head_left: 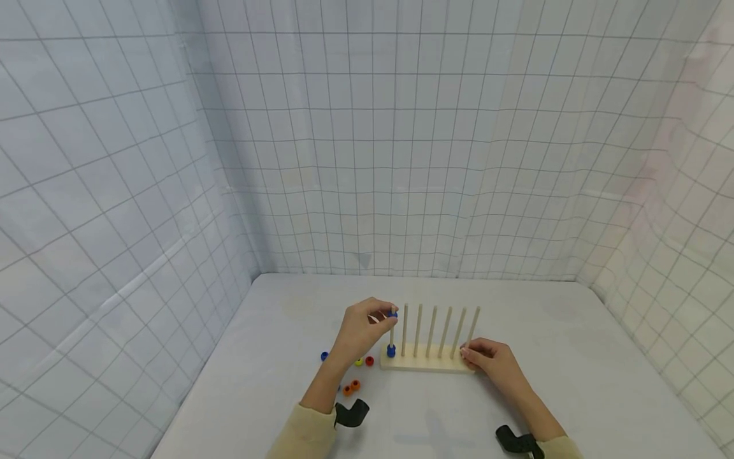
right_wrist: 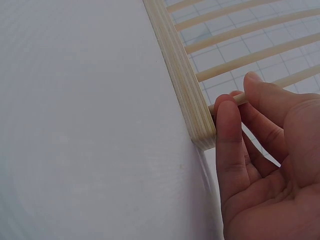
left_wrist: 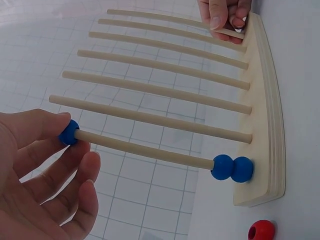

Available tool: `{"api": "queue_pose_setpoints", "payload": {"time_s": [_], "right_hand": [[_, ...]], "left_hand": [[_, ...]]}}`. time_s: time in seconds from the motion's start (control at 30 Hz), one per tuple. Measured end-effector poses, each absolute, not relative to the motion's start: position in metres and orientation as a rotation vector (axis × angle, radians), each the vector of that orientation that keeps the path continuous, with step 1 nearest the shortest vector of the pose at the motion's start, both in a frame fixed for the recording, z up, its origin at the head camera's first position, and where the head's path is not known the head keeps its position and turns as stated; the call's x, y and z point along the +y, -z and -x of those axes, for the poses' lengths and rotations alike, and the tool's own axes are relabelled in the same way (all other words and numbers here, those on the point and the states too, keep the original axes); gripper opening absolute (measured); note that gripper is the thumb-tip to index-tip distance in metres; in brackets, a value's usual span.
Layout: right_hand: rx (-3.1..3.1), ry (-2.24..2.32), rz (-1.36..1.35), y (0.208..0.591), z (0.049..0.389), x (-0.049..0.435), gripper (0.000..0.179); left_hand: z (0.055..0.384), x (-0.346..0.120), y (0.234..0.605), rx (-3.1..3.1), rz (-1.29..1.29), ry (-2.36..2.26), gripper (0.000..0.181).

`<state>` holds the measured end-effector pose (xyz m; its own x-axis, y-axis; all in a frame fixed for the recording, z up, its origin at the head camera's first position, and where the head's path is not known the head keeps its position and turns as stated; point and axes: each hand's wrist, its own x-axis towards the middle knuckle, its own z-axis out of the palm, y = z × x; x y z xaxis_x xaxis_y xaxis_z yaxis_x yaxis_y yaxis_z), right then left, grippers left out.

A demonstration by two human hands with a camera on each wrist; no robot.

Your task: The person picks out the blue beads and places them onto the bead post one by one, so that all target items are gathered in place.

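A wooden rack [head_left: 427, 364] with a row of several upright pegs stands on the white table. My left hand [head_left: 362, 328] pinches a blue bead [left_wrist: 69, 132] between thumb and fingertip at the top end of the leftmost peg [left_wrist: 145, 150]. Two more blue beads [left_wrist: 232, 168] sit stacked at the foot of that peg, against the base. At the other end, my right hand [head_left: 494, 360] grips the rightmost peg [right_wrist: 240, 99] low down, with fingertips right at the base's edge.
Left of the rack lie loose beads: a red bead [head_left: 369, 361], a yellow bead [head_left: 359, 362], a blue bead [head_left: 324, 356] and two orange beads [head_left: 352, 387]. My left forearm passes over part of this group. Grid-patterned white curtains [head_left: 401, 159] surround the table [head_left: 287, 299].
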<state>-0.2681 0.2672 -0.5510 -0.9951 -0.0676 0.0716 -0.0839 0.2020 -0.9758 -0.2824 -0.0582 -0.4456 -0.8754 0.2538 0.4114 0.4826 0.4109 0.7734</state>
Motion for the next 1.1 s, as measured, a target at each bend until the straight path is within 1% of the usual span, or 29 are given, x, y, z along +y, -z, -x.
{"api": "queue_pose_setpoints", "payload": {"time_s": [0.23, 1.1], "right_hand": [[-2.431, -1.963, -0.129, 0.552, 0.268, 0.267, 0.028], [-2.425, -1.959, -0.188, 0.551, 0.271, 0.268, 0.027]], "left_hand": [[0.283, -0.059, 0.447, -2.449, 0.645, 1.452, 0.020], [0.287, -0.060, 0.457, -2.483, 0.652, 1.465, 0.018]]}}
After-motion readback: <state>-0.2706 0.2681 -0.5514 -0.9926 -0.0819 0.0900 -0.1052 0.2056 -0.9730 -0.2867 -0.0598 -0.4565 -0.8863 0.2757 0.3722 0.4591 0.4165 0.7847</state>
